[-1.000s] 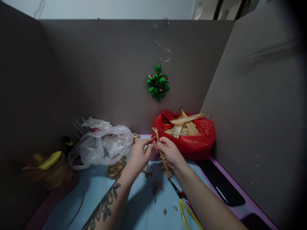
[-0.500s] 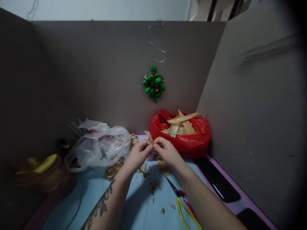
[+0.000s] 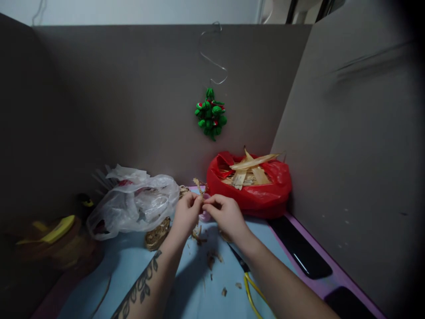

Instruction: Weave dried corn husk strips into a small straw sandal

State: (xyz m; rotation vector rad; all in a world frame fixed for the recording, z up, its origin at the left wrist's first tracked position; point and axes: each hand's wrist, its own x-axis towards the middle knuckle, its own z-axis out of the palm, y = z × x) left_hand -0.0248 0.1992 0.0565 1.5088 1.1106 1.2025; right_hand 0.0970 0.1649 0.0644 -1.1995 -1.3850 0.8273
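My left hand point(image 3: 186, 215) and my right hand point(image 3: 229, 215) meet above the middle of the blue work surface, fingertips almost touching. Both pinch a thin dried plant strip point(image 3: 198, 184), whose frayed end sticks up beyond the left fingers. The rest of it is mostly hidden by the fingers. Behind them shows part of a pink object point(image 3: 206, 215), too covered to name. A coiled brown fibre piece point(image 3: 157, 235) lies beside my left wrist. Scissors with yellow handles point(image 3: 249, 290) are partly covered by my right forearm. Dry scraps point(image 3: 211, 260) are scattered below the hands.
A red plastic bag point(image 3: 282, 195) full of pale dried strips point(image 3: 254, 163) stands at back right. A clear plastic bag point(image 3: 149, 206) is at left, near a blurred brown container point(image 3: 66, 250). A phone-like black slab point(image 3: 303, 250) lies right. A green ornament point(image 3: 210, 115) hangs on the grey partition.
Both hands have shifted slightly left with the strip, and its upright end leans more to the left. My right forearm covers more of the scissors. The view has moved slightly.
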